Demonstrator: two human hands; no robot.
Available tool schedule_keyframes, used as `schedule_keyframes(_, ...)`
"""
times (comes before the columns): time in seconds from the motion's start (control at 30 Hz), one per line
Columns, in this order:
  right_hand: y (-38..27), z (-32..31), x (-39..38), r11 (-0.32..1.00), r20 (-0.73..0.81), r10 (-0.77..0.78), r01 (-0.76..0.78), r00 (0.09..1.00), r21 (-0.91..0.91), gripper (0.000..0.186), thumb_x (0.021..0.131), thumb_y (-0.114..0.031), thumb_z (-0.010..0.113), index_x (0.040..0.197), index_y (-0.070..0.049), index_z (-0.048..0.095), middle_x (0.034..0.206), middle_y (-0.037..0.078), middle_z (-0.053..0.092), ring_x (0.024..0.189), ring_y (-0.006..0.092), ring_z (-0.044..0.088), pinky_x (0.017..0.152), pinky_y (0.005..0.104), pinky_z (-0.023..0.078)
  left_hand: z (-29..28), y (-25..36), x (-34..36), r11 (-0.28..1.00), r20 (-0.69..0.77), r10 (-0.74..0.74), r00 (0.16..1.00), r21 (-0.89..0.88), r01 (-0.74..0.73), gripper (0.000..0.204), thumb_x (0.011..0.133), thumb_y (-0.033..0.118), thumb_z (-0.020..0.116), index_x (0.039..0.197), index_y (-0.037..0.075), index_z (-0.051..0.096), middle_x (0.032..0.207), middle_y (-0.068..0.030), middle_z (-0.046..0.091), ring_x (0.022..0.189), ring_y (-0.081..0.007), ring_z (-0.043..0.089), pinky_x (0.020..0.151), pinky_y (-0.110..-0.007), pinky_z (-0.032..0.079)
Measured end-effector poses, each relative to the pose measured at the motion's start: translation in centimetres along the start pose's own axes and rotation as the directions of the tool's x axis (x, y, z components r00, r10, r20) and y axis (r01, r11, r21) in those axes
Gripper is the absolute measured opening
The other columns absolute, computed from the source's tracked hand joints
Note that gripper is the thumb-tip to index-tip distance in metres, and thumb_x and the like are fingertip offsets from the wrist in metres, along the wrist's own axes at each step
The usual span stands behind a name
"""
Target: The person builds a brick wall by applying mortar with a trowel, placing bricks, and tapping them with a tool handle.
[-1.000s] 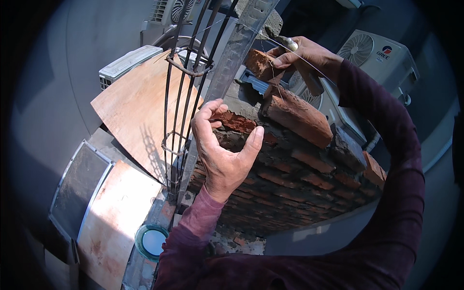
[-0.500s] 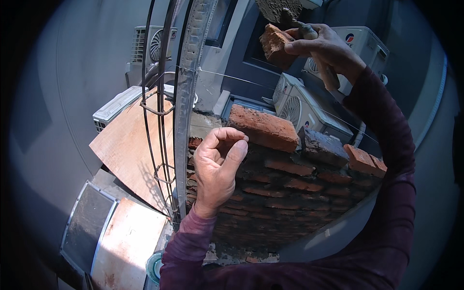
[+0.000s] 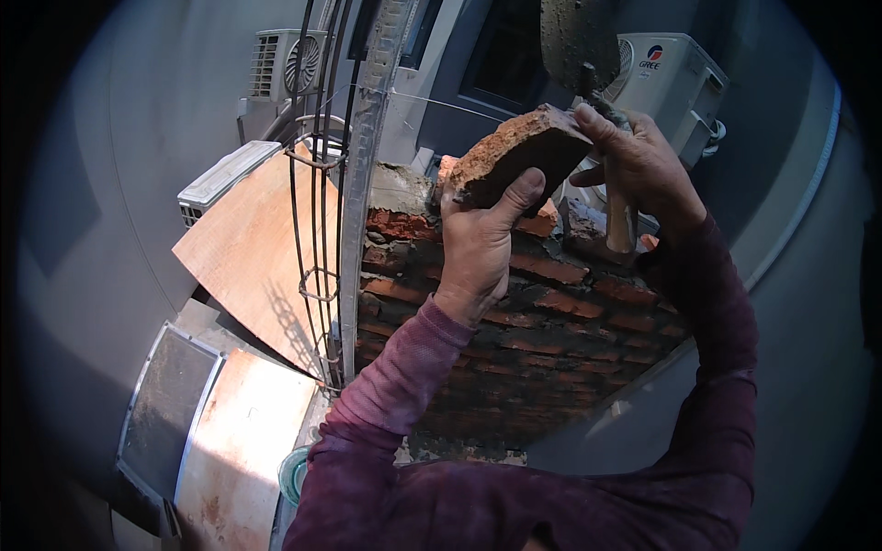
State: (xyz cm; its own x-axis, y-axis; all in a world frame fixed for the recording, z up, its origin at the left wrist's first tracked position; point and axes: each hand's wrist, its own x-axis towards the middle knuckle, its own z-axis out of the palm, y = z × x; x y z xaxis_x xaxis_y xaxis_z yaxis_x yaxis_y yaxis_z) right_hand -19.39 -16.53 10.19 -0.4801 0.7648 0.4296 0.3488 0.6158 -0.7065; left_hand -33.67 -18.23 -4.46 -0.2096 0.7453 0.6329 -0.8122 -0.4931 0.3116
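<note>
My left hand (image 3: 473, 248) grips a broken red brick (image 3: 514, 151) from below, thumb across its dark face, its rough edge upward, above a brick wall (image 3: 524, 340) with dark mortar. My right hand (image 3: 643, 165) holds a trowel by its wooden handle (image 3: 621, 220); its mortar-smeared blade (image 3: 577, 37) points up at the top of the view, and my thumb is at the brick's right end. A thin line (image 3: 441, 105) crosses behind the brick, and bricks on the wall's top are partly hidden by my hands.
Vertical rebar with ties (image 3: 322, 298) and a metal strip (image 3: 349, 326) stand left of the wall. Plywood sheets (image 3: 239, 239), a framed mesh panel (image 3: 165, 409) and a teal container (image 3: 292, 473) lie lower left. Air-conditioner units (image 3: 684, 92) and a dark window (image 3: 496, 50) are behind.
My left hand has risen and closed on the brick, which was in my right hand with the trowel. The brick has moved down and left; the trowel blade now shows more fully.
</note>
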Motion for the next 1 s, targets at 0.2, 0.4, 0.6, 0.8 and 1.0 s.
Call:
schedule_keyframes(0.2, 0.7, -0.5, -1.6, 0.69, 0.005, -0.584, 0.499, 0.812, -0.525, 0.065, 0.071, -0.034, 0.091, 0.118, 0.003, 0.065, 0.118, 0.014, 0.068, 0.103, 0.0222, 0.067, 0.086, 0.0342, 0.055, 1.2, 0.4, 1.9, 0.994, -0.171, -0.085, 0.982, 0.052, 0.095, 0.067, 0.084, 0.022, 0.083, 0.129, -0.004, 0.039, 0.123, -0.015, 0.058, 0.109, -0.019, 0.064, 0.093, -0.029, 0.056)
schedule_keyframes(0.4, -0.1, 0.6, -1.2, 0.425, 0.152, -0.604, 0.478, 0.782, -0.769, 0.059, 0.062, -0.03, 0.094, 0.105, 0.002, 0.068, 0.117, 0.018, 0.065, 0.104, 0.033, 0.065, 0.091, 0.0399, 0.052, 2.0, 0.4, 3.9, 0.981, -0.077, -0.196, 0.978, -0.009, 0.196, 0.066, 0.083, 0.016, 0.083, 0.125, -0.006, 0.038, 0.116, -0.0158, 0.062, 0.098, -0.0196, 0.069, 0.082, -0.03, 0.061)
schedule_keyframes(0.6, 0.5, 0.1, -0.3, 0.487, 0.132, -0.569, 0.462, 0.812, -0.742, 0.06, 0.065, -0.029, 0.093, 0.109, 0.002, 0.067, 0.11, 0.015, 0.068, 0.098, 0.0268, 0.068, 0.087, 0.0359, 0.053, 2.1, -0.3, 5.1, 0.98, -0.066, -0.176, 0.982, 0.083, 0.181, 0.057, 0.087, 0.026, 0.079, 0.121, -0.005, 0.045, 0.115, -0.0148, 0.06, 0.097, -0.0175, 0.066, 0.08, -0.027, 0.06)
schedule_keyframes(0.8, 0.7, -6.7, 5.5, 0.944, -0.066, -0.092, 0.066, 0.994, -0.325, 0.057, 0.076, -0.041, 0.081, 0.111, 0.001, 0.068, 0.093, 0.008, 0.07, 0.069, 0.0099, 0.062, 0.061, 0.0266, 0.051, 2.4, 0.9, 6.0, 0.971, 0.325, -0.06, 0.944, 0.24, -0.021, 0.064, 0.092, 0.031, 0.073, 0.135, -0.007, 0.046, 0.134, -0.0208, 0.055, 0.125, -0.0238, 0.056, 0.103, -0.037, 0.049)
schedule_keyframes(1.0, 2.8, -5.4, 14.7, 0.868, 0.013, 0.047, -0.035, 0.999, -0.496, 0.052, 0.074, -0.051, 0.076, 0.095, -0.004, 0.068, 0.085, 0.007, 0.066, 0.062, 0.011, 0.059, 0.052, 0.0267, 0.049, -6.7, 5.1, -2.9, 0.491, 0.136, 0.338, 0.931, 0.819, -0.297, 0.069, 0.085, 0.029, 0.076, 0.136, -0.008, 0.049, 0.141, -0.0305, 0.049, 0.132, -0.0389, 0.05, 0.113, -0.043, 0.038)
